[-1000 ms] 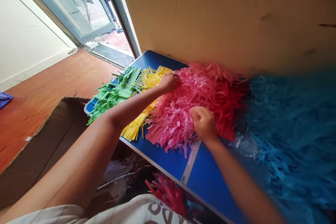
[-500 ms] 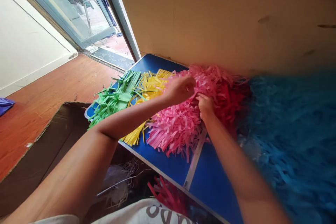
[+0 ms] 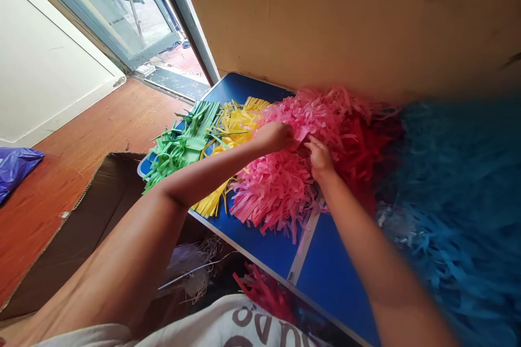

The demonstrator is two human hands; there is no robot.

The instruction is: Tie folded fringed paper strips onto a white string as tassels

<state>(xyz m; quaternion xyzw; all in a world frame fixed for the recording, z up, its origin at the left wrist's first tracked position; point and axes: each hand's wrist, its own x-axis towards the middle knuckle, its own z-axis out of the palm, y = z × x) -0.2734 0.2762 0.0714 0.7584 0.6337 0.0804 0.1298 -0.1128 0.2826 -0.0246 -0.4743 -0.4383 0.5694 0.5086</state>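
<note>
A pile of pink paper fringe (image 3: 277,190) lies on the blue folding table (image 3: 264,263), with its cut strips fanned out. Over its middle, my left hand (image 3: 275,136) is closed on a flat piece of the pink fringe that shows between both hands. My right hand (image 3: 321,158) faces it from the right, fingers pinched at the other end of that piece; its fingertips are partly hidden. Left of the pink pile lies yellow fringe (image 3: 236,130), then green fringe (image 3: 177,154). Red fringe (image 3: 362,152) sits just right of my right hand.
A large heap of blue strips (image 3: 459,217) fills the right side. An open cardboard box (image 3: 89,233) stands below the table's left end, near red strips (image 3: 264,293). A purple plastic bag (image 3: 18,168) lies on the wooden floor. Behind the table rises a wall (image 3: 325,21) beside an open door.
My left hand has turned over and come down onto the pink fringe, and a flat pink piece now spans both hands. The right hand keeps its pinch. The view has shifted slightly.
</note>
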